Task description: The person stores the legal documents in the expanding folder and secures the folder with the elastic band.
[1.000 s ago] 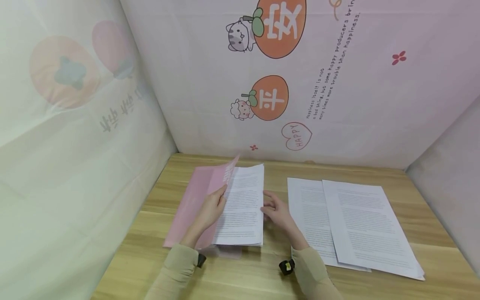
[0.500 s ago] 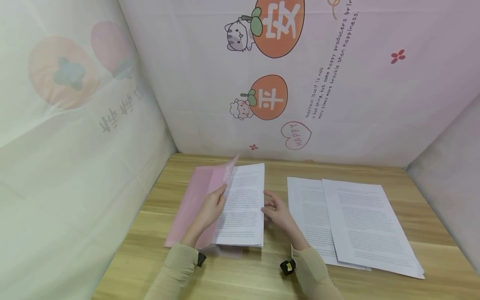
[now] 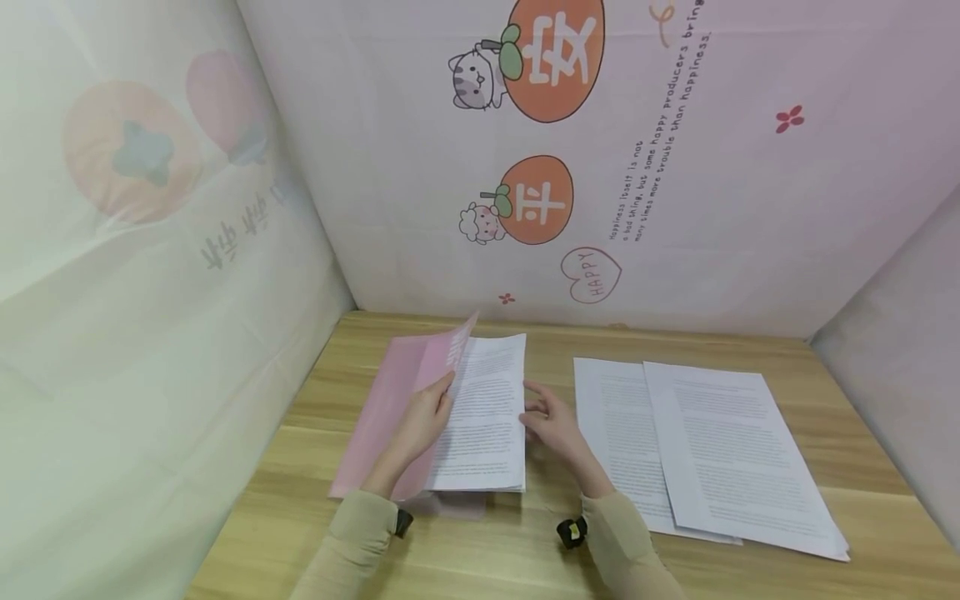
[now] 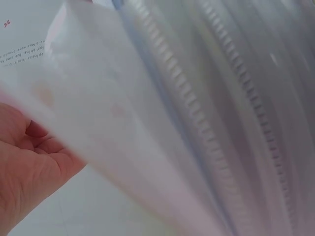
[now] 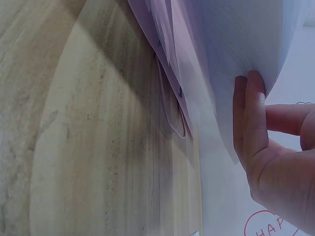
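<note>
A pink translucent folder (image 3: 378,417) lies opened on the table, its cover tilted up. My left hand (image 3: 422,421) grips the cover's edge; in the left wrist view, clear plastic sleeves with perforated strips (image 4: 197,113) fan out beside that hand. Against the cover leans a stack of printed sheets (image 3: 487,417), its left part hidden by cover and hand. My right hand (image 3: 553,419) pinches the stack's right edge. The right wrist view has its fingers (image 5: 255,115) against the underside of the raised paper (image 5: 234,44).
Two overlapping piles of printed sheets (image 3: 615,442) (image 3: 738,450) lie on the wooden table (image 3: 495,567) to the right. A pale clear flap (image 3: 459,504) sticks out below the folder. Patterned cloth walls (image 3: 420,158) enclose the table at the back and both sides.
Both hands keep their places on the folder and the stack. The whole head view has shifted very slightly; otherwise nothing has visibly moved.
</note>
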Available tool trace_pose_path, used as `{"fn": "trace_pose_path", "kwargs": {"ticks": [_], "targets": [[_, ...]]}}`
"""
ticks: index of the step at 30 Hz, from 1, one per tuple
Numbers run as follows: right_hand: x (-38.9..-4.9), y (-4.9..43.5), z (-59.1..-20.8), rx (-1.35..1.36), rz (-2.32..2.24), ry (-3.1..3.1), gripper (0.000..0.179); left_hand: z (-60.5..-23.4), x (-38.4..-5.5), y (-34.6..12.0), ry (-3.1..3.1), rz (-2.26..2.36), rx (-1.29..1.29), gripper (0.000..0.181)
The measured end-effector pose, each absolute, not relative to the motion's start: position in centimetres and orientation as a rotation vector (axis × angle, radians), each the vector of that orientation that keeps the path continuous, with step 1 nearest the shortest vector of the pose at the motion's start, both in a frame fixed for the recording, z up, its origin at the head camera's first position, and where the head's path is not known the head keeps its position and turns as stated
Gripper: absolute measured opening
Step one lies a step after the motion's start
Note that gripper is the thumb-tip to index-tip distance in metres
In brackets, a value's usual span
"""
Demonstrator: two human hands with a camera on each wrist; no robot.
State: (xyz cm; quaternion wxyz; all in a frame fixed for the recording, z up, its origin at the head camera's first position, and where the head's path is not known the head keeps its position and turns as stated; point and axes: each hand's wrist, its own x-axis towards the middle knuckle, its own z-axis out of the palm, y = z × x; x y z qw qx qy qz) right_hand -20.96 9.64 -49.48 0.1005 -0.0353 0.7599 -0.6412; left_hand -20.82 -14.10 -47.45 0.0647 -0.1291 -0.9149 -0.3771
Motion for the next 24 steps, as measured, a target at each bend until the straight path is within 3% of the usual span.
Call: {"fn": "trace_pose_path", "kwargs": {"ticks": [24], "targets": [[-21.06, 9.4, -50.4, 0.014, -1.776, 2.333, 0.048, -47.67, -20.82, -13.93, -2.697, -1.127, -0.446, 0.047]]}}
